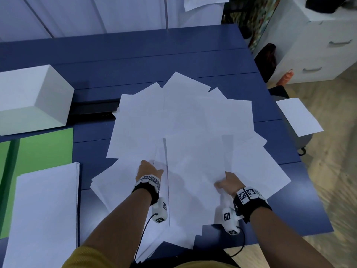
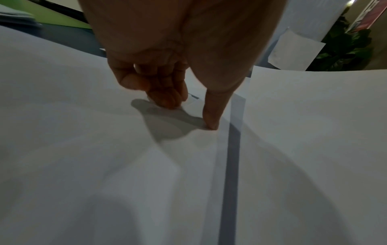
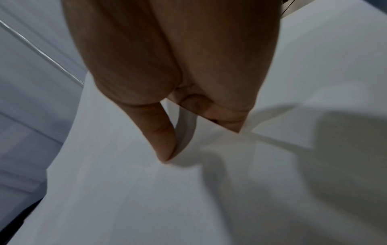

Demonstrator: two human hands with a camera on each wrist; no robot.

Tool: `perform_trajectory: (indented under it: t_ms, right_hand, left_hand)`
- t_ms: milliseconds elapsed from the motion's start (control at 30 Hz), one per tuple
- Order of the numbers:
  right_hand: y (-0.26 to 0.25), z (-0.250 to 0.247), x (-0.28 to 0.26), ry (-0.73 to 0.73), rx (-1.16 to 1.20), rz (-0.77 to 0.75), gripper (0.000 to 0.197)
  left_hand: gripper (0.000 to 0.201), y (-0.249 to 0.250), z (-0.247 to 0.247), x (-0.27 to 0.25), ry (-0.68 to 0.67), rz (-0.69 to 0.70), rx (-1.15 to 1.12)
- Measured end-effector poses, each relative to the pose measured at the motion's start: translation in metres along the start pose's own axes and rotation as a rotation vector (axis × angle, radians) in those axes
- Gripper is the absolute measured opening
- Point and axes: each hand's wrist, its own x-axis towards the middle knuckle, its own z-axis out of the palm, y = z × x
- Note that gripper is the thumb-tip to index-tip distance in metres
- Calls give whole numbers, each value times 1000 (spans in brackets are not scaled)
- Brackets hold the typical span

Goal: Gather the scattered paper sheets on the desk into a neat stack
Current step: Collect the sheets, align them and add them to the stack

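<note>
A fan of loose white paper sheets (image 1: 183, 132) is spread over the middle and right of the blue desk (image 1: 135, 55), reaching its near edge and overhanging it. The left hand (image 1: 147, 171) is stretched forward from a straight forearm onto the sheets near the near edge; in the left wrist view its thumb (image 2: 211, 116) is pressed tip-down on the paper while the other fingers (image 2: 165, 96) are curled, their tips touching the sheet. The right hand (image 1: 228, 183) is set toward the desk's right side, thumb on top of a sheet's edge and fingers tucked under it, so the paper is pinched. A squared pile of paper (image 1: 44, 213) lies at the near left corner beside a green folder (image 1: 38, 151), with a white box (image 1: 32, 97) behind at the left edge.
</note>
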Motion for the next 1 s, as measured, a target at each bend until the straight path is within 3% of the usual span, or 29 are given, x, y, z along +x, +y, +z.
perform_trajectory:
  t_ms: [133, 233, 400, 600, 800, 900, 1000]
  right_hand:
    - [3, 0, 3, 2, -22, 18, 34]
    - [11, 0, 10, 6, -20, 20, 44]
    - [4, 1, 3, 10, -14, 3, 32]
    - [3, 2, -1, 9, 27, -14, 19]
    - [5, 1, -1, -11, 64, -9, 21]
    - [3, 0, -3, -45, 115, -13, 24]
    - [1, 0, -7, -79, 204, 11, 23]
  left_hand:
    - [77, 2, 5, -16, 122, 17, 202]
    - [80, 1, 13, -22, 125, 63, 115]
    - [70, -2, 13, -18, 39, 69, -48]
    - [46, -7, 10, -23, 81, 162, -70]
    - [14, -13, 3, -33, 173, 279, -57]
    - [12, -13, -5, -41, 192, 347, -213]
    - [13, -13, -20, -52, 3, 391, -516]
